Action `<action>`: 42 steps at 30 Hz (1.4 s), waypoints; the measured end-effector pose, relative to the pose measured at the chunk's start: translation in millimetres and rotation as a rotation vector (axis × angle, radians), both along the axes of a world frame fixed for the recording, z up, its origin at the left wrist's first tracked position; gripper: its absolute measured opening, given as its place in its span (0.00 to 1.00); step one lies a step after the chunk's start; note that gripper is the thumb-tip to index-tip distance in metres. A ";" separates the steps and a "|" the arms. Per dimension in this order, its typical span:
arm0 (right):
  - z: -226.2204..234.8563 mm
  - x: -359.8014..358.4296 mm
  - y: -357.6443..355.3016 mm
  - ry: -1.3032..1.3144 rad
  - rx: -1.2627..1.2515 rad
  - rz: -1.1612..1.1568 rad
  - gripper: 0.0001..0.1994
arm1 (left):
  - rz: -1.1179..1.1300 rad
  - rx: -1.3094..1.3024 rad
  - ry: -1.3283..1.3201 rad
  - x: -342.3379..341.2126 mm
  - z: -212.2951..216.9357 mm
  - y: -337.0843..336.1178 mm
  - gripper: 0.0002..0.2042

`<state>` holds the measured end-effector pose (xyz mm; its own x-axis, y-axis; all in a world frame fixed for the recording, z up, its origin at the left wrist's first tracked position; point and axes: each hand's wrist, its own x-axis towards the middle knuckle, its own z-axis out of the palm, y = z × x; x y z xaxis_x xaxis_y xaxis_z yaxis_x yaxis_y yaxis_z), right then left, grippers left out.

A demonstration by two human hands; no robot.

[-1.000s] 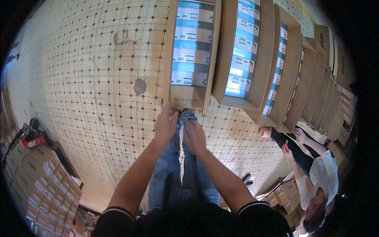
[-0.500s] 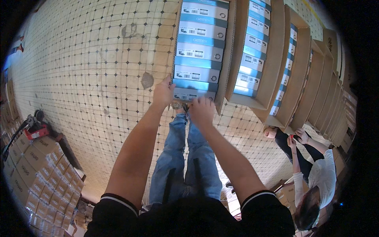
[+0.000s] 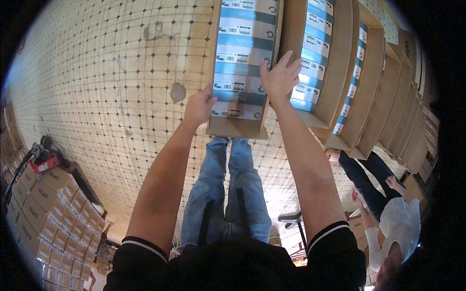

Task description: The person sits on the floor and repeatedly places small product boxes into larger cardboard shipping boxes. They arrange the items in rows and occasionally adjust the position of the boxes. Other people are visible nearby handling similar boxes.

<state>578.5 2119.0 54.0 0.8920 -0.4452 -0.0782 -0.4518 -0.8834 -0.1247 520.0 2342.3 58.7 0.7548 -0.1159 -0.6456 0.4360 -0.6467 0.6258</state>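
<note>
In front of my legs stands a long open cardboard carton (image 3: 235,128), packed with a row of blue-and-white shoeboxes (image 3: 238,57). My left hand (image 3: 199,107) is at its left wall, thumb over the top edge and fingers on the outer side. Over the carton's right wall is my right hand (image 3: 281,78), fingers spread and holding nothing. The thumb of that hand lies close to the shoeboxes; whether it touches them I cannot tell. At the carton's near end, a strip of bare brown cardboard shows in front of the last shoebox.
To the right stands a second open carton (image 3: 324,118) of shoeboxes, with more open cartons in a row beyond. A co-worker (image 3: 395,228) in a white top is at lower right. Stacked brown cartons (image 3: 41,194) and a red-and-black device (image 3: 43,162) are at left.
My right hand has left the carton's near end, moved up to its right wall and spread its fingers. Bare cardboard now shows at the near end. The co-worker's hands have moved apart.
</note>
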 end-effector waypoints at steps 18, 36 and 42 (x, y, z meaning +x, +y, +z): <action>-31.1 -11.1 -49.1 0.119 0.095 -0.112 0.32 | 0.098 -0.037 -0.018 -9.7 -7.3 12.1 0.22; -27.7 -7.9 -48.4 0.077 0.160 -0.136 0.31 | 0.028 0.218 -0.172 44.6 10.2 -25.0 0.09; -32.4 -8.9 -49.7 0.061 0.155 -0.124 0.30 | -0.025 0.243 -0.279 118.4 4.8 -40.5 0.09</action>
<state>569.6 2069.3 21.7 0.8228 -0.5296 -0.2063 -0.5666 -0.7930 -0.2239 638.4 2301.8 63.5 0.9048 -0.0052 -0.4259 0.2523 -0.7991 0.5457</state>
